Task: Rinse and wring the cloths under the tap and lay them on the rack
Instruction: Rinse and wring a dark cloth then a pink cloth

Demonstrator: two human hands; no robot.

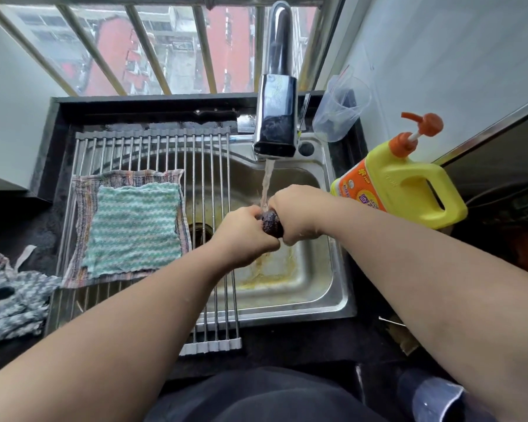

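Observation:
Both hands grip a dark, twisted cloth (271,223) over the sink (311,287), right under the running water from the chrome tap (275,120). My left hand (244,236) holds its near end and my right hand (296,213) holds its far end, so only a short wet knot shows between them. A roll-up wire rack (153,147) spans the left part of the sink. On it lies a striped multicolour cloth (81,208) with a green zigzag cloth (134,226) spread flat on top.
A heap of blue-grey cloths (9,303) lies on the dark counter at the left. A yellow detergent jug with an orange pump (409,181) and a clear measuring cup (340,111) stand to the right of the sink. Window bars rise behind the tap.

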